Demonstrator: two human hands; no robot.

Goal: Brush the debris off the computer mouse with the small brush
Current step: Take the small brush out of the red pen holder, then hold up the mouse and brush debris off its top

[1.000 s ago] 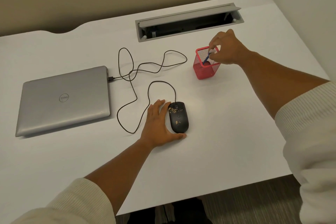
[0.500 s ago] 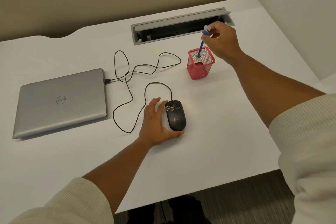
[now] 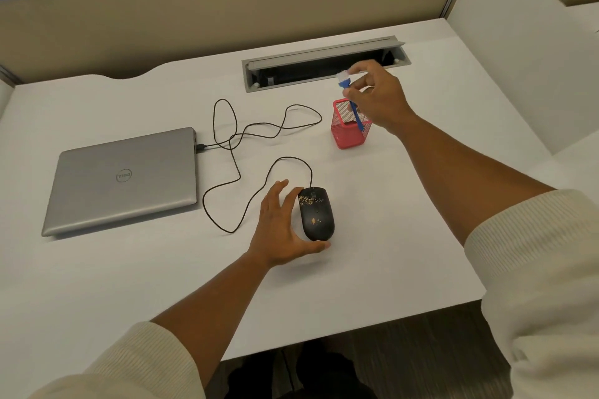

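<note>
A black wired computer mouse lies on the white desk, with yellowish crumbs scattered over its front half. My left hand rests against its left side, thumb curled around the rear end. My right hand hovers above the red mesh cup and pinches a small blue brush with white bristles. The bristle end points up and away, and the handle tip hangs over the cup's rim.
A shut silver laptop lies at the left, with the mouse cable looping between it and the mouse. A grey cable hatch is sunk into the desk's far side. A white partition stands at the right.
My right hand has lifted the blue brush out of the red mesh cup. The left hand stays against the mouse. The camera has tilted up a little.
</note>
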